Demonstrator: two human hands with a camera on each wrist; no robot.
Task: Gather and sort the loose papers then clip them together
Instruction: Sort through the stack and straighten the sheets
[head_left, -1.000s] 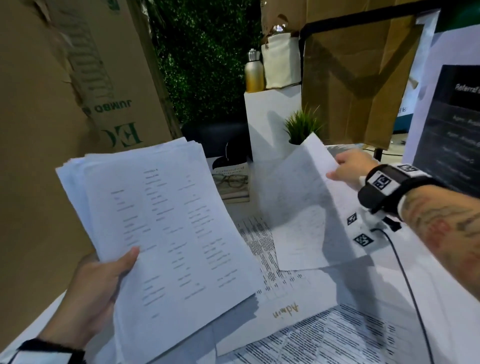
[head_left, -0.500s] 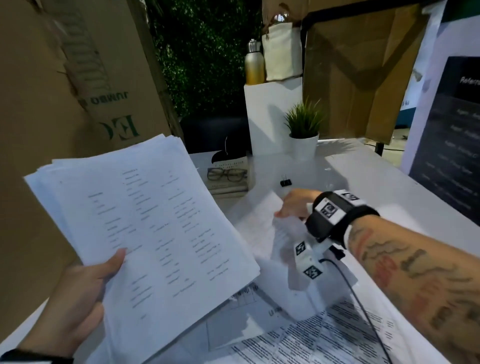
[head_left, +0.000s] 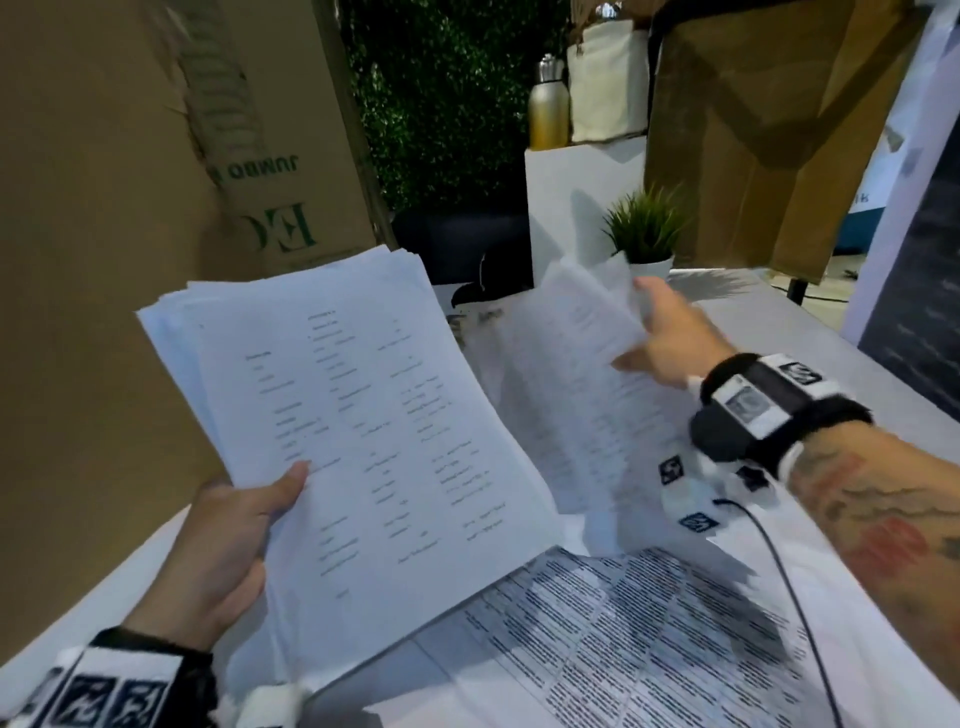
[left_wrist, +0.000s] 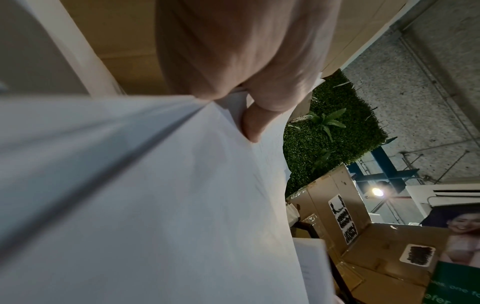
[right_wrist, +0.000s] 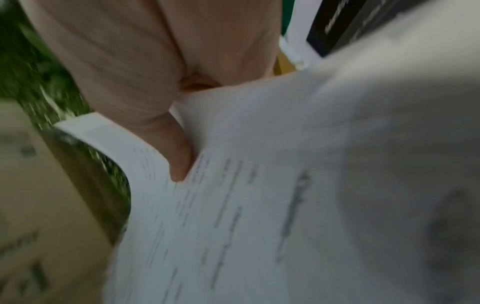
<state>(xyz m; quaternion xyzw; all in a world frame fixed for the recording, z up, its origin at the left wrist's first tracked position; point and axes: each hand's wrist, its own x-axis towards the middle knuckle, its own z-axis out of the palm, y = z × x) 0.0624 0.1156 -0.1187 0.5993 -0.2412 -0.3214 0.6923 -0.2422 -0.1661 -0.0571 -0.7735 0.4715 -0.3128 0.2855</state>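
Note:
My left hand (head_left: 234, 535) grips a thick stack of printed papers (head_left: 343, 431) by its lower left edge, thumb on top, tilted up above the table. In the left wrist view the thumb (left_wrist: 255, 121) presses the stack (left_wrist: 155, 205). To the right, my right hand (head_left: 670, 332) pinches a loose printed sheet (head_left: 576, 374) at its upper edge and holds it lifted and curled beside the stack. The right wrist view shows the thumb (right_wrist: 179, 160) pressed on that sheet (right_wrist: 246, 205). More printed sheets (head_left: 623, 634) lie flat on the white table (head_left: 831, 374). No clip shows.
A large cardboard box (head_left: 130, 182) stands close on the left. At the back are a small potted plant (head_left: 644, 228), a white pedestal (head_left: 576, 202) with a bottle (head_left: 548, 111), and a dark object behind the papers. A dark sign (head_left: 914, 291) stands at right.
My right hand, low on the table over a sheet half a second ago, has risen with a sheet pinched in it, toward the stack. The left hand keeps holding the stack.

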